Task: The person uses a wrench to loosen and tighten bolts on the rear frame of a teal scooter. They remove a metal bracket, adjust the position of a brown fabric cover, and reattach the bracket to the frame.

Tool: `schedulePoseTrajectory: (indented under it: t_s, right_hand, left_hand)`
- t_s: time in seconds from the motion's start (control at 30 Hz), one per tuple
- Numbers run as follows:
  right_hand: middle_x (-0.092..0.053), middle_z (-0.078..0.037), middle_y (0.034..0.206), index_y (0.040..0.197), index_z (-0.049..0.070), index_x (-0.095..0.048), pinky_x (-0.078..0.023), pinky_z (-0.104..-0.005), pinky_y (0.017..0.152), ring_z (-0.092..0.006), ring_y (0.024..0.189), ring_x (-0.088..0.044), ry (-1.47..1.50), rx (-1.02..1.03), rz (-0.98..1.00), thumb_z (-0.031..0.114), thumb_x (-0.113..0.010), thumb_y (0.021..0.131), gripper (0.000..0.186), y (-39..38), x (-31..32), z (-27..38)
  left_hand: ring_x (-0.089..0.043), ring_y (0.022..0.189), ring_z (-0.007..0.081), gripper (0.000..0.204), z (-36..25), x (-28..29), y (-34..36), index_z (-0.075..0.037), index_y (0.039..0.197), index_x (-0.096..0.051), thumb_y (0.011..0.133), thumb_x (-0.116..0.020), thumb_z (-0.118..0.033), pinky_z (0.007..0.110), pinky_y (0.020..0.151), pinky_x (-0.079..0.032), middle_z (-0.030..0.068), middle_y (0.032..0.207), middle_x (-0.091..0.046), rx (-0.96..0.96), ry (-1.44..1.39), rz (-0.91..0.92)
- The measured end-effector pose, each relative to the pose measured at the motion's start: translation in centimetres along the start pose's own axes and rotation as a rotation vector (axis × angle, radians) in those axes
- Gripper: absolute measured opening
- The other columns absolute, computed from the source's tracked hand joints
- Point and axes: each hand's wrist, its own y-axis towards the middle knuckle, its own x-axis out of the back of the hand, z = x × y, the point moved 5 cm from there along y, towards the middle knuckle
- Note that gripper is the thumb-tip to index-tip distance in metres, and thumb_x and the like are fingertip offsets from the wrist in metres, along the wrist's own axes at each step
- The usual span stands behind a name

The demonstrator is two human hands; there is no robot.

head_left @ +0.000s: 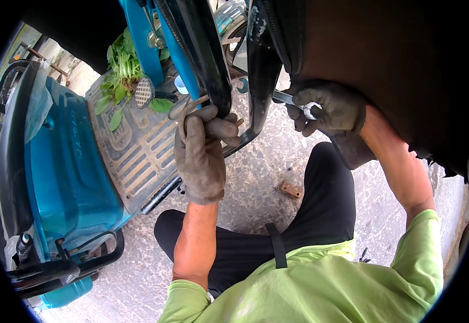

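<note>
Grey work gloves cover both hands. My right hand is closed around a silver wrench, whose shank points left toward a black frame tube. Past that tube an open metal jaw shows, apparently the wrench's far end. At the lower end of another black tube, my left hand has its fingers curled closed. A thin tan loop runs beside these fingers, and a small brown tip pokes out at their right. What exactly the left hand grips is hidden.
A teal vehicle body stands at left with a ribbed footboard. Leafy greens, a pedal and a white cup are there. A rusty metal block lies on the concrete. A dark panel overhangs the right.
</note>
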Motion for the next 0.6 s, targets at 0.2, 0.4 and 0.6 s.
schedulePoseTrajectory:
  t_s: [0.2, 0.4, 0.6]
  right_hand:
    - [-0.06, -0.009, 0.076, 0.094, -0.002, -0.062, -0.046, -0.0291, 0.05, -0.0144, 0.06, -0.057, -0.26, 0.173, -0.187, 0.013, -0.057, 0.095, 0.015, 1.9, 1.5, 0.1]
    - [-0.067, -0.011, 0.099, 0.106, -0.003, -0.067, -0.054, -0.0273, 0.079, -0.0136, 0.091, -0.065, -1.023, 0.072, 0.063, 0.015, -0.061, 0.098, 0.021, -0.7, -5.4, 7.8]
    - [-0.066, -0.009, 0.083, 0.092, -0.002, -0.064, -0.052, -0.03, 0.065, -0.0146, 0.069, -0.063, -1.311, 0.293, 0.139, 0.022, -0.056, 0.102, 0.026, 1.2, -3.1, 7.8]
  left_hand:
    - [-0.067, 0.08, 0.0166, 0.03, -0.4, 0.4, -0.6, 0.0, 0.128, -0.06, 0.109, -0.051, -0.022, 0.034, 0.085, -0.06, 0.0091, 0.09, -0.07, 0.006, 0.239, -0.223]
    - [-0.065, 0.086, 0.013, 0.029, 1.7, 3.6, -0.6, -0.002, 0.125, -0.063, 0.106, -0.058, -0.024, 0.031, 0.079, -0.056, 0.0052, 0.096, -0.068, -0.106, 0.496, -0.266]
    - [-0.063, 0.08, 0.0109, 0.028, 1.5, 3.8, -0.5, -0.002, 0.121, -0.063, 0.106, -0.06, -0.025, 0.028, 0.075, -0.052, 0.004, 0.092, -0.069, -0.032, 0.424, -0.226]
